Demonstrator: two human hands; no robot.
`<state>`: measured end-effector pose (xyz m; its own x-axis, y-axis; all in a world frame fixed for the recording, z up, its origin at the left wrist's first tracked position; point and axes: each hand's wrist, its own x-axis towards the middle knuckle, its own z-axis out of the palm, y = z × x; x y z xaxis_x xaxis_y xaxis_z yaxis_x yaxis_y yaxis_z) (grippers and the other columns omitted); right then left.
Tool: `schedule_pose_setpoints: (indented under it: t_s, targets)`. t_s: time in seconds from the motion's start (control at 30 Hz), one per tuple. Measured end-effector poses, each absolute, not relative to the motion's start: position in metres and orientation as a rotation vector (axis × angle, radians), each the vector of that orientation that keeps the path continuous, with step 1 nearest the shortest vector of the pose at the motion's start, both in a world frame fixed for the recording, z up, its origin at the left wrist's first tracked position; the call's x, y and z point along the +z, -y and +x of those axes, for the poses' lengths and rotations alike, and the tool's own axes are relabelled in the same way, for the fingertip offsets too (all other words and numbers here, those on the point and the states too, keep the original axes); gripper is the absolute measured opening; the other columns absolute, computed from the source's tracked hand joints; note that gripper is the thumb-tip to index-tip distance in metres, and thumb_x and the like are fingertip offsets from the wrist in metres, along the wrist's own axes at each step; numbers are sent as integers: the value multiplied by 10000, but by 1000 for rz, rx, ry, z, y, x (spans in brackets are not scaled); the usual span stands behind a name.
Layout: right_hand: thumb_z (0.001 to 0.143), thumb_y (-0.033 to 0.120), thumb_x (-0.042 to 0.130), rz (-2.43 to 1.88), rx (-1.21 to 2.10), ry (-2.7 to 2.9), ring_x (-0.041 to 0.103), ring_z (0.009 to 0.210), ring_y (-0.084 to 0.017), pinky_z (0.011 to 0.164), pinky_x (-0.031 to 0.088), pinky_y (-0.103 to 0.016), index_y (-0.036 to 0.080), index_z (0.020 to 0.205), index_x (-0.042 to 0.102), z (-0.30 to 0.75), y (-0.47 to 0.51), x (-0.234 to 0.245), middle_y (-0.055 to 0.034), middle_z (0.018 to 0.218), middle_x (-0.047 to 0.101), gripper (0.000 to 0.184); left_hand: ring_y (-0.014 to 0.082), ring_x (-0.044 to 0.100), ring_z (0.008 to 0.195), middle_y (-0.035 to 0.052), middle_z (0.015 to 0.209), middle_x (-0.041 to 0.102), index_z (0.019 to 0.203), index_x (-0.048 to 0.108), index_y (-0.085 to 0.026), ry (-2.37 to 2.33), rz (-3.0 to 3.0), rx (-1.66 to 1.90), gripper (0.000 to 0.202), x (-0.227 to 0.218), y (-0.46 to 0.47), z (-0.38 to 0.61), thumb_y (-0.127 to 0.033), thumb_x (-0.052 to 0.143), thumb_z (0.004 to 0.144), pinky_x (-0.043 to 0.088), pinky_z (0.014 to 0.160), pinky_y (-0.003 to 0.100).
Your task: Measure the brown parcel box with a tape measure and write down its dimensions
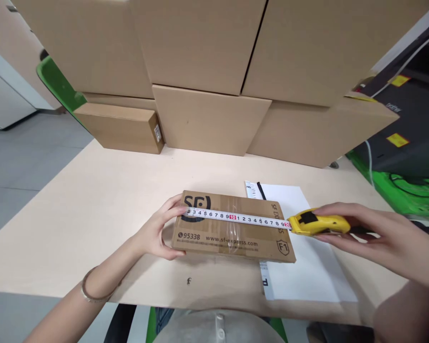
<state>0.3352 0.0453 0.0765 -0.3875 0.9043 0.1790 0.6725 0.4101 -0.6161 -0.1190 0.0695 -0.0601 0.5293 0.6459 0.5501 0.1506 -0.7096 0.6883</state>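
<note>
A flat cardboard parcel (232,236) printed with SF Express markings lies on the pale wooden table (93,209). My left hand (162,231) grips its left end and pins the tip of a white measuring tape (236,217) there. The tape runs across the parcel's top to its right edge. My right hand (375,236) holds the yellow tape measure case (316,223) just past that right edge, fingers closed round it.
A white sheet of paper (303,271) lies under the parcel's right end, with a black pen (260,190) at its top. Large cardboard boxes (207,71) are stacked along the table's back. A black machine (407,128) stands at the right.
</note>
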Motion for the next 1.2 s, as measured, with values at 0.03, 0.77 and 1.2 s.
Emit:
schedule_pose_setpoints:
  t_s: [0.03, 0.77, 1.2]
  targets:
    - [852, 488, 791, -1362, 620, 2210, 732, 791, -300, 527, 572, -368, 418, 1169, 741, 335, -45, 74, -58, 1063, 781, 328, 454, 406, 1466, 138, 1622, 369, 1575, 379, -405, -635, 2201, 1131, 985, -60, -70, -119, -516, 855, 720, 418, 1143, 659]
    - [1071, 340, 483, -578, 283, 2854, 667, 726, -168, 621, 430, -283, 322, 1385, 587, 141, -107, 99, -34, 1108, 716, 330, 444, 351, 1523, 157, 1681, 311, 1657, -28, -412, -733, 1908, 1157, 1456, -87, -63, -118, -523, 951, 585, 254, 1240, 660]
    - [979, 457, 612, -788, 907, 2659, 717, 776, -187, 672, 475, -298, 292, 1275, 628, 168, -84, 86, -5, 1060, 787, 339, 365, 537, 1371, 94, 1429, 620, 1439, 513, -259, -989, 1174, 1194, 697, -38, -75, -90, -571, 701, 846, 419, 1159, 498]
